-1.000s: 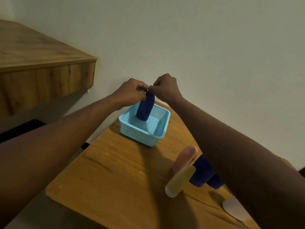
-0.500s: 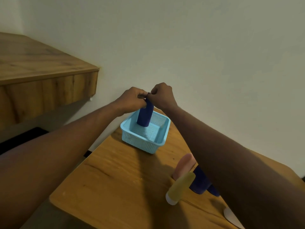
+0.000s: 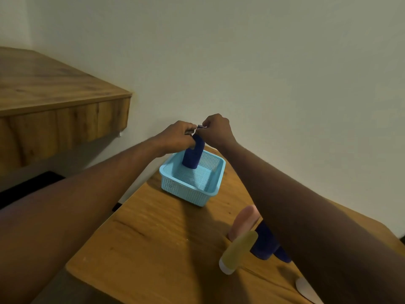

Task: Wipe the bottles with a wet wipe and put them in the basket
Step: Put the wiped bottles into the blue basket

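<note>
A dark blue bottle (image 3: 192,156) stands upright in the far corner of a light blue mesh basket (image 3: 186,189) on the wooden table (image 3: 166,242). My left hand (image 3: 177,133) grips the bottle's top from the left. My right hand (image 3: 215,128) pinches a small pale scrap, perhaps the wipe, at the top from the right. Near the table's right side stand a pink bottle (image 3: 243,220), a yellow bottle with a white cap (image 3: 237,252) and another dark blue bottle (image 3: 264,242), partly hidden by my right forearm.
A white flat object (image 3: 306,289) lies at the table's near right edge. A wooden shelf (image 3: 57,99) juts out at the left, above the table. A plain wall stands close behind the basket. The table's left edge drops to the floor.
The blue bottle has come down into the basket's far corner with both hands still at its top. The camera view has shifted slightly.
</note>
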{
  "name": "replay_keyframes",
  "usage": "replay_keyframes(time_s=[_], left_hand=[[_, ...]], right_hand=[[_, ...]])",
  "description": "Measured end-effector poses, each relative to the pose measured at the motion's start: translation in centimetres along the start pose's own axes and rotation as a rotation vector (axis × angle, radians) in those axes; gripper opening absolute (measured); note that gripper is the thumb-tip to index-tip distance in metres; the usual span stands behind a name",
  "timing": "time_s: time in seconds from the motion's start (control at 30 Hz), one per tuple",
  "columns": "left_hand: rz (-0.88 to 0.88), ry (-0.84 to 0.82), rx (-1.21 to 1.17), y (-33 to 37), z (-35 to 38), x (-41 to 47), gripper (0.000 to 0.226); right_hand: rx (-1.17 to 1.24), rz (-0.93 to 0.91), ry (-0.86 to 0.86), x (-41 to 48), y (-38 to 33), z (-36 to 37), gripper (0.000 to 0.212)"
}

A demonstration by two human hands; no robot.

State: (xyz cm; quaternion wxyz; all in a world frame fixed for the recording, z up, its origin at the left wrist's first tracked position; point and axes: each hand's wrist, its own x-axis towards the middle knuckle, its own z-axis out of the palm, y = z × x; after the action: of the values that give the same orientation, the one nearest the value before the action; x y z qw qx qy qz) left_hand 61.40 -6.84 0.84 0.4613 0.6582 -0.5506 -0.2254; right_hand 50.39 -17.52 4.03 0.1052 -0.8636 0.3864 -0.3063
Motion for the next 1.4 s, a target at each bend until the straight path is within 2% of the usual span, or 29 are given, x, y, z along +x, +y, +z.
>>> replay_keyframes(time_s=[0.17,0.3,0.47,0.63,0.77,0.9,1.03,1.1,1.23,1.4], left_hand=[[0.032,0.006,0.030,1.7,-0.1,-1.3,0.075],[0.108,0.033,0.016,5.2,0.5,-3.6,0.069],[0.213,0.021,-0.005,10.6,3.3,-7.9,0.057],[0.245,-0.079,0.003,14.6,7.2,-11.7,0.052],[0.244,-0.191,0.119,16.7,10.1,-13.9,0.052],[0.183,-0.264,0.251,17.1,12.3,-14.7,0.062],[0.121,-0.255,0.294,16.9,13.7,-15.0,0.077],[0.119,-0.246,0.306,16.7,14.1,-15.2,0.082],[0.117,-0.217,0.283,16.4,14.3,-15.2,0.080],[0.125,-0.203,0.127,16.5,12.9,-14.4,0.072]], right_hand=[[-0.011,-0.020,-0.032,-1.1,-0.3,-2.4,0.033],[0.020,-0.067,0.003,-3.8,-0.9,-7.3,0.014],[0.045,-0.073,0.006,-9.6,-0.4,-14.3,0.011],[0.056,-0.017,-0.059,-15.9,1.7,-20.1,0.010],[-0.111,0.022,-0.185,-19.6,4.3,-23.2,0.013],[-0.229,-0.001,-0.373,-21.9,6.0,-23.5,0.034],[-0.284,-0.041,-0.411,-23.0,6.5,-21.5,0.049],[-0.275,-0.051,-0.399,-23.1,6.6,-20.7,0.044],[-0.223,-0.052,-0.370,-22.9,6.9,-20.3,0.033],[-0.096,-0.072,-0.249,-21.4,6.4,-21.9,0.021]])
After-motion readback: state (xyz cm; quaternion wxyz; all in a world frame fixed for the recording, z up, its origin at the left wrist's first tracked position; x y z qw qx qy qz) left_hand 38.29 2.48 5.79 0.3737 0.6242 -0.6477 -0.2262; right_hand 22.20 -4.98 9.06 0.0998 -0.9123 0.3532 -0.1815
